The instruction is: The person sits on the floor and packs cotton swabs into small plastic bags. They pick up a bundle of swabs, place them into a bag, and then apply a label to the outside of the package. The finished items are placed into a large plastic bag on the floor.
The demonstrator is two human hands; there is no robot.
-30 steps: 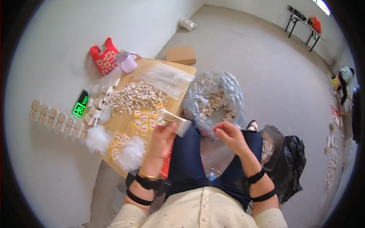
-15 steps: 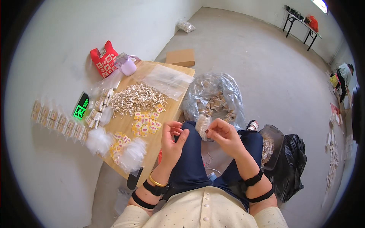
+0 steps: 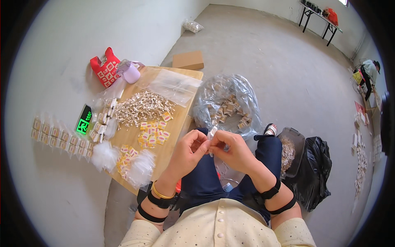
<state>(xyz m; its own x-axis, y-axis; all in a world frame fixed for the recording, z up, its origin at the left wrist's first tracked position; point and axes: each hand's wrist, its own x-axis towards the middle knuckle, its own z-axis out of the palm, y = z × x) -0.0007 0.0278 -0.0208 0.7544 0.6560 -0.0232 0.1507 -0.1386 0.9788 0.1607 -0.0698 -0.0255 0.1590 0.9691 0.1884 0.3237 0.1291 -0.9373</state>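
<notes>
Over my lap, my left hand [image 3: 190, 149] and my right hand [image 3: 233, 150] meet, with thumbs and fingertips pinched together on a small clear plastic bag [image 3: 212, 132]. Fingers cover most of the bag; a pale bit of it shows above them, and its contents are hard to make out. On the wooden table [image 3: 177, 131] to the left lies a heap of cotton swabs [image 3: 142, 108]. Nearer me are yellow-and-white cards [image 3: 153, 134] and stacks of small clear bags [image 3: 142, 168]. Beyond my hands, a large clear plastic sack [image 3: 201, 103] holds several small brownish packs [image 3: 230, 108].
Filled packs [image 3: 61, 138] line the table's left side beside a green lit sign [image 3: 84, 120]. A lilac jug [image 3: 130, 73] and a red bag [image 3: 105, 69] stand at the back. Right of my leg are a swab-filled bin [image 3: 293, 144] and a black sack [image 3: 314, 173]. A person [image 3: 368, 74] bends far right.
My hands have come together; the left, open and apart before, now pinches at the bag that the right held alone. The whole view has shifted slightly.
</notes>
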